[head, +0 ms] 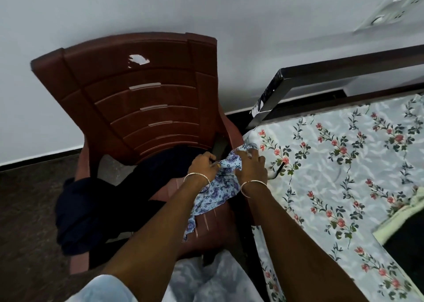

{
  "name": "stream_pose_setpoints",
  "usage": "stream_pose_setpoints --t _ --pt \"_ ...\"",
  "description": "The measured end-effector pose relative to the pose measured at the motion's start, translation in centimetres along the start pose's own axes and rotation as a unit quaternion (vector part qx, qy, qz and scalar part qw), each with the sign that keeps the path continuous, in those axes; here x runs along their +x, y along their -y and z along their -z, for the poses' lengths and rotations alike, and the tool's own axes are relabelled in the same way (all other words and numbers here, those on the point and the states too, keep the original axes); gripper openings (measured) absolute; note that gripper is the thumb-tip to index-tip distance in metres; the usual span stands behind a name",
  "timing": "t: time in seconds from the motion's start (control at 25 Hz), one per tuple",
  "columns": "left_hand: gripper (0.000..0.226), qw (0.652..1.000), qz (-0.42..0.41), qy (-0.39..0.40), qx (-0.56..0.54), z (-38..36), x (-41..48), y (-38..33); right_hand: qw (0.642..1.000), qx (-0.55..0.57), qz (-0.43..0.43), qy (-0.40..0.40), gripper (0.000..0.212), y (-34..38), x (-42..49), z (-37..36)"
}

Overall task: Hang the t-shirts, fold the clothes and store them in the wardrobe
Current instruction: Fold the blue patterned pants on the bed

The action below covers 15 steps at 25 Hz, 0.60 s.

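A blue floral cloth (220,191) hangs over the right arm of a brown plastic chair (142,99). My left hand (203,165) grips its upper edge near the chair's back. My right hand (251,166) holds the same cloth at the bed's corner, fingers partly spread. A dark navy garment (96,209) lies across the chair seat and spills over its left side. Both wrists wear thin bangles.
A bed with a white floral sheet (339,168) and dark wooden headboard (344,72) stands to the right. A black item with a pale frilled edge (403,228) lies on the bed. A white wall with a switch plate (390,7) is behind.
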State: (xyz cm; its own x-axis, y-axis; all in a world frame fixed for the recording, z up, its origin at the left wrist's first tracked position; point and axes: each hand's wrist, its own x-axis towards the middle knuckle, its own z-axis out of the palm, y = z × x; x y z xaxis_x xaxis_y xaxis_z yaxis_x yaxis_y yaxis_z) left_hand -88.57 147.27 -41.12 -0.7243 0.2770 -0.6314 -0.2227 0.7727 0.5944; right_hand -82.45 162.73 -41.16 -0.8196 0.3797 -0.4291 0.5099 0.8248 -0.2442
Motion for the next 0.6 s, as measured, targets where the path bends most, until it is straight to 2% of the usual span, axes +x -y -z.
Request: stream_pose_setpoints --t 0.12,0.2,0.28,0.36,0.4,0.52,0.6 --pt "0.048 0.997 -0.017 0.046 0.054 -0.6 1.6 -0.1 1.0 0.002 -0.018 -0.025 0.045 0.1 1.3 0.4" --pt "0.057 0.993 -0.035 0.079 0.086 -1.0 1.8 -0.1 0.997 0.063 -0.005 -0.048 0.034 -0.2 1.7 1.1" --pt "0.052 0.989 -0.065 0.075 0.11 -1.2 1.2 -0.2 0.986 0.146 0.028 -0.073 0.028 -0.8 0.9 1.9" --pt "0.031 0.989 -0.106 0.036 0.093 -0.9 0.4 -0.8 0.96 0.248 0.065 -0.113 0.026 -1.7 -0.9 3.0" --pt "0.029 0.99 -0.114 0.021 0.077 -0.8 0.0 -1.1 0.944 0.292 0.077 -0.132 0.025 -1.9 -2.0 3.7" --pt "0.037 0.99 -0.138 -0.005 0.04 -0.5 -1.5 -2.1 0.907 0.379 0.097 -0.156 0.016 -1.9 -4.6 6.7" --pt "0.037 0.984 -0.177 0.004 -0.024 -0.1 -2.9 -2.9 0.884 0.428 0.105 -0.156 0.012 -1.5 -6.0 8.8"
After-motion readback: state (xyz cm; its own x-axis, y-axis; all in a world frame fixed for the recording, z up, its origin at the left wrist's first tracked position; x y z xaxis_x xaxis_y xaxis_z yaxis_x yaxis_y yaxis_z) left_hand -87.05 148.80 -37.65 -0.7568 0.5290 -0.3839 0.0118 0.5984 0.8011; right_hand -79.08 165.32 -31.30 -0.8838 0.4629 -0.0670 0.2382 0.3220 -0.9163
